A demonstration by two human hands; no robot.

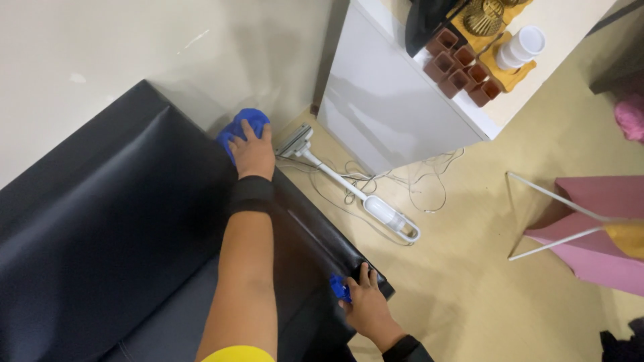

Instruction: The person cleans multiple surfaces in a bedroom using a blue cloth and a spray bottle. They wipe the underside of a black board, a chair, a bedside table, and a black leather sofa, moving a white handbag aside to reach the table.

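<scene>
A blue cloth (pixel 241 126) sits at the far corner of the black sofa (pixel 114 221), upper middle of the frame, pressed down by the left hand (pixel 253 153) with fingers spread flat. Lower centre, the right hand (pixel 365 310) grips the armrest's end beside a small blue object (pixel 339 288), fingers curled. A white stick vacuum (pixel 349 191) lies on the floor nearby

Views: 1, head-worn. Position: above a black sofa (pixel 100 221), looking steeply down along the wearer's forearms. Facing: toward the sofa's far arm end, the beige floor (pixel 463 288) and a white cabinet (pixel 389 100) by the wall. Range: close to the sofa; cabinet top farther, probably tilted by the lens. Shared coverage: none.
</scene>
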